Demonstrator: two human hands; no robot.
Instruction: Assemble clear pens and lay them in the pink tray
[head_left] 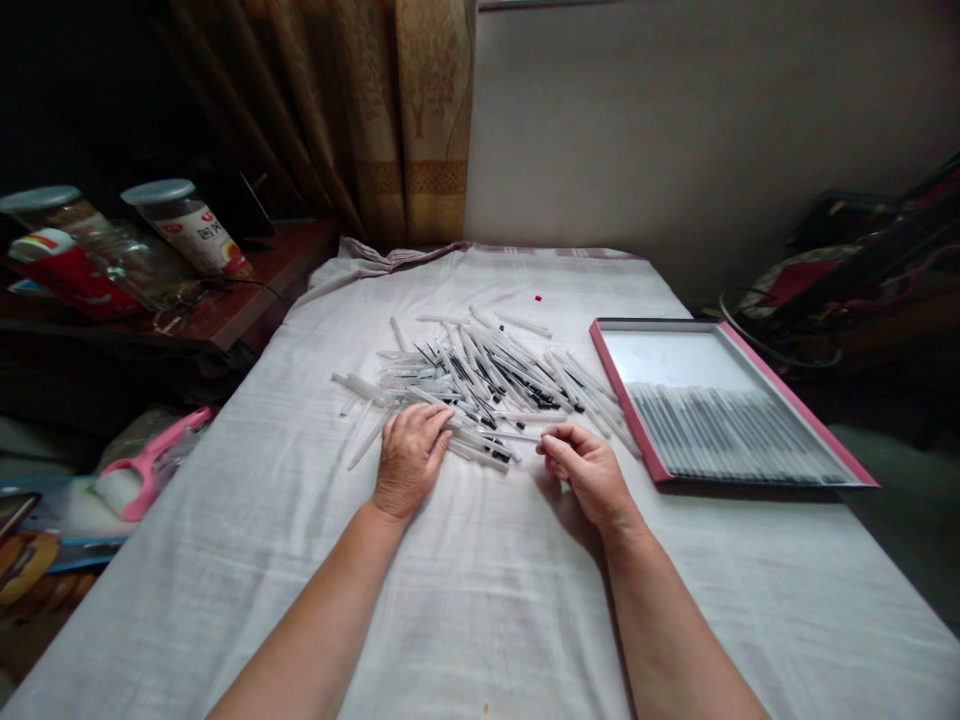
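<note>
A loose pile of slim, whitish translucent pens (480, 365), some with black caps or ends, lies on a white cloth. My left hand (412, 455) rests on the near-left edge of the pile, fingers stretched forward over the pens and the thumb a little apart. What lies beneath its fingers is hidden. With thumb and forefinger my right hand (585, 468) pinches the end of a thin clear pen (506, 434), which points left toward my left hand. To the right, a shallow pink-edged box (619, 400) holds a row of similar pens side by side.
A tiny red piece (538, 298) lies beyond the pile. Left of the cloth stand a dark wooden table (247, 300) with plastic jars (187, 228) and, lower down, pink-handled scissors (154, 465). A patterned curtain (375, 120) and a plain wall (675, 130) are behind.
</note>
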